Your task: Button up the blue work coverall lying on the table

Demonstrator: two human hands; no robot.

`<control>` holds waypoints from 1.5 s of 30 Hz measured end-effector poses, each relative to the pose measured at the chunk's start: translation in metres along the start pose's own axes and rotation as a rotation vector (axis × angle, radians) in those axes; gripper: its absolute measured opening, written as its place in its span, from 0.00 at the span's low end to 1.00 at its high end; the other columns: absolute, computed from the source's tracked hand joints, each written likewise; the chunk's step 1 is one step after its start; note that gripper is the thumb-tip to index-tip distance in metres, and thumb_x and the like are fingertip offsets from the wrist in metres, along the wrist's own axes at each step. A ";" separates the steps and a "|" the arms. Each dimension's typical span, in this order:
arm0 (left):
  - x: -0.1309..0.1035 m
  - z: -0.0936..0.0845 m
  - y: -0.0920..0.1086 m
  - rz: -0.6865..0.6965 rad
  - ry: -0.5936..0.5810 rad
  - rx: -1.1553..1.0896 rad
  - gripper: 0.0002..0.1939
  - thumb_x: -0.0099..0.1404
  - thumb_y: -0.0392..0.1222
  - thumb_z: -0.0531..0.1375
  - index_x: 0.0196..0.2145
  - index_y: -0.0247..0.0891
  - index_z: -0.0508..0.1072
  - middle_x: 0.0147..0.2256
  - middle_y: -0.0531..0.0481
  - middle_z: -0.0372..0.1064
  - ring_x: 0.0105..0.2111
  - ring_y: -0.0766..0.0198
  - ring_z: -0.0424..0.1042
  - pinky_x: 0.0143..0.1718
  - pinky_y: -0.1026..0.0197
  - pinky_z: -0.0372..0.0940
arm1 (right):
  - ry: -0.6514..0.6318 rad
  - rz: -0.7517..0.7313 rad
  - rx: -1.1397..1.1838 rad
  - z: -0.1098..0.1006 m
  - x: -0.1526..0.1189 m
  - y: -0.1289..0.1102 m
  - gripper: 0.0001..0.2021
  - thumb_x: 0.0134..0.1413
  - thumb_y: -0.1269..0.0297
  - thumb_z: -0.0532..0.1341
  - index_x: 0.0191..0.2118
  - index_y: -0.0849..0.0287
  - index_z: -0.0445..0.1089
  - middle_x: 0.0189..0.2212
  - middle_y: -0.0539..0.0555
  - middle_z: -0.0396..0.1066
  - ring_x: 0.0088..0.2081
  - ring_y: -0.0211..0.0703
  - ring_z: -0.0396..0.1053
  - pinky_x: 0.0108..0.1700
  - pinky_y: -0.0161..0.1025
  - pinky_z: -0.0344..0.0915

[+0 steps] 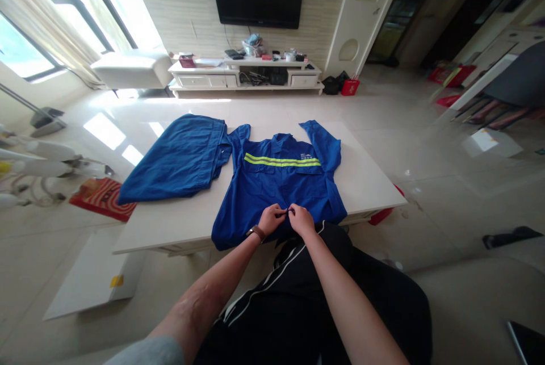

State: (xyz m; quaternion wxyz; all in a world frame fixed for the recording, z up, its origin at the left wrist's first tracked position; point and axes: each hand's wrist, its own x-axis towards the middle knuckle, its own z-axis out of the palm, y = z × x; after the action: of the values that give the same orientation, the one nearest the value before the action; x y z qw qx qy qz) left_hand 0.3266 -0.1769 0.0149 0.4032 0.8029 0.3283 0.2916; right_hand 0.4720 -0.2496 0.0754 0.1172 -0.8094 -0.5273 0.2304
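You are pinching the front placket of the blue work jacket (279, 183) between your left hand (271, 218) and right hand (300, 219), fingers closed on the cloth near the hem so it stays taut. The jacket is lying flat, front up, on the white table (374, 183); a second blue garment (179, 158) is resting beside it.

No legible text; small white chest print on blue jacket (279, 180) too blurred to read.

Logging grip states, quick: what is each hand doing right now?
Left hand: closed, pinching the front of the blue work jacket near its hem.
Right hand: closed, pinching the same spot.
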 end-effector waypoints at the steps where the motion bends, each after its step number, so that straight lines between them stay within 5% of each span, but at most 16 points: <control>1: 0.000 0.000 0.000 0.000 -0.001 0.002 0.09 0.64 0.36 0.64 0.38 0.39 0.85 0.31 0.51 0.72 0.31 0.65 0.69 0.36 0.63 0.62 | 0.001 0.000 -0.001 0.000 0.000 0.000 0.12 0.67 0.63 0.53 0.48 0.49 0.73 0.46 0.54 0.78 0.46 0.47 0.74 0.41 0.37 0.59; 45: 0.000 0.000 0.001 -0.017 -0.008 0.030 0.09 0.63 0.35 0.63 0.38 0.39 0.85 0.32 0.50 0.72 0.32 0.65 0.70 0.36 0.63 0.62 | -0.021 0.011 -0.012 -0.005 -0.003 -0.004 0.13 0.69 0.63 0.52 0.48 0.48 0.74 0.47 0.54 0.78 0.46 0.46 0.74 0.42 0.37 0.61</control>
State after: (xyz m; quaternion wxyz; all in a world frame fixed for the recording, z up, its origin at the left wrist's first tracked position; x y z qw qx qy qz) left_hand 0.3270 -0.1777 0.0157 0.3949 0.8070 0.3381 0.2800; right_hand 0.4706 -0.2504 0.0821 0.1054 -0.8104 -0.5256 0.2365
